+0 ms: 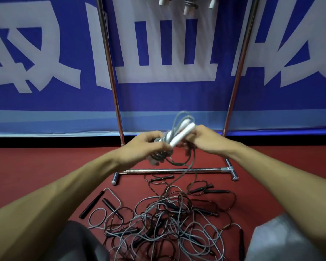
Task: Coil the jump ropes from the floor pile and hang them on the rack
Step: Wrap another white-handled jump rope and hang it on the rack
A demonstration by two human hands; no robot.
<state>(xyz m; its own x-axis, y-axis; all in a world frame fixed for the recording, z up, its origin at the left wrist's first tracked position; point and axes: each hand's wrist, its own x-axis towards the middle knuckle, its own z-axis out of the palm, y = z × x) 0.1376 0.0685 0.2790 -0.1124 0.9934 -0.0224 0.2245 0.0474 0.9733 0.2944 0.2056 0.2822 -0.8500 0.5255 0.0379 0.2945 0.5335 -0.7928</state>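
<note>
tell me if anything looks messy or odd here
The floor pile is one tangle, cords looped through each other. The white-handled rope held by left hand and right hand trails a strand into it.

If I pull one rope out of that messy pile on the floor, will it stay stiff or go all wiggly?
Probably wiggly: the pile lies in loose curls, and the grey rope held in the left hand and right hand droops. It would likely drag others, since loops cross. The black grip looks stiff and might roll.
</note>
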